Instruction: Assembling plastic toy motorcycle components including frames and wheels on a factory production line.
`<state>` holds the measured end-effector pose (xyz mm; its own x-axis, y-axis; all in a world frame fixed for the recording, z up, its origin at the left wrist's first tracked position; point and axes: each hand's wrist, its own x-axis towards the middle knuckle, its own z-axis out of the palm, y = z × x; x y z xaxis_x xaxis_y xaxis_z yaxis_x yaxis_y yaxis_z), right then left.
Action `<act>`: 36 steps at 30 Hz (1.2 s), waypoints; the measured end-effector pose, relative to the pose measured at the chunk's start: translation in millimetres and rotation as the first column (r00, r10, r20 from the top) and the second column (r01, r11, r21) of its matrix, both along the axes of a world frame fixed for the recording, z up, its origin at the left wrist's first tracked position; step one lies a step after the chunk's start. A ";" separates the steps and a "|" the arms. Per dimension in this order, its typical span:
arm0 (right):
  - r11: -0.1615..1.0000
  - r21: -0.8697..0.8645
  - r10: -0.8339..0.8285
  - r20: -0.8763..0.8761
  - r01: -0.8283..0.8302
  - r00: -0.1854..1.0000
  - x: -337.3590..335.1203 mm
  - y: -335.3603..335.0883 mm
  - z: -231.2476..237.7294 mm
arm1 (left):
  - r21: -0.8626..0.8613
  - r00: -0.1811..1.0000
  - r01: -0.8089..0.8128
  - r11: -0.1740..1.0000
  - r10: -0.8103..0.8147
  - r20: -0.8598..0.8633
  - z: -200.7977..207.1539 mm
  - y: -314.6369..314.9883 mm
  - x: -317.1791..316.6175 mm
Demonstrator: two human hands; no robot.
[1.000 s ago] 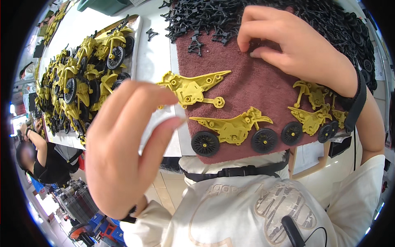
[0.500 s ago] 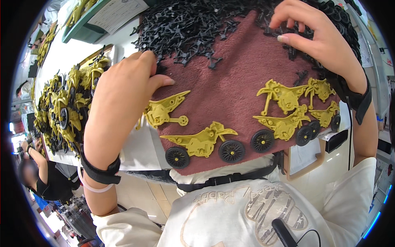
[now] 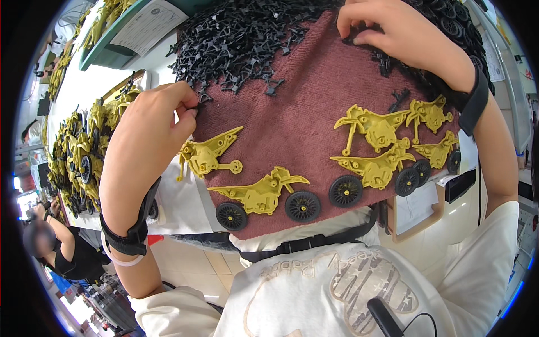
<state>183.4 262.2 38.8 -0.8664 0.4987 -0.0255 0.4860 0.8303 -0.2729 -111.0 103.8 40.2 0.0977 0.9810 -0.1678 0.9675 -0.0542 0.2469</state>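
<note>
On the left, my left hand [image 3: 143, 126] has thumb and fingertips pinched together at a small black plastic part [image 3: 200, 96] by the pile's edge. My right hand [image 3: 398, 33], at the upper right, pinches another small black part [image 3: 348, 40], mostly covered by the fingers. Between them spreads a pile of forked black parts [image 3: 236, 48] on a brown-red cloth [image 3: 297, 129]. Below my left hand lies a yellow toy motorcycle half [image 3: 206, 157] without wheels. Nearer me, another yellow motorcycle half [image 3: 261, 192] has two black wheels [image 3: 303, 206] at its ends.
Several more yellow motorcycle halves [image 3: 379, 132] lie at the cloth's right, some with wheels. Black wheels [image 3: 452, 25] are heaped at the far right. Assembled yellow toy motorcycles [image 3: 84, 149] are piled on the left. A green bin [image 3: 104, 53] holds a paper sheet. Another person [image 3: 70, 247] works at far left.
My left hand has moved slightly nearer me and left, its thumb and fingers closing. My right hand has shifted left, its spread fingers now pinched at the black parts.
</note>
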 end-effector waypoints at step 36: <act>0.715 -0.672 -0.226 -0.482 -0.191 0.847 -48.9 -168.6 -5.8 | 0.027 0.457 -0.212 0.977 0.075 0.886 -32.0 -139.5 60.6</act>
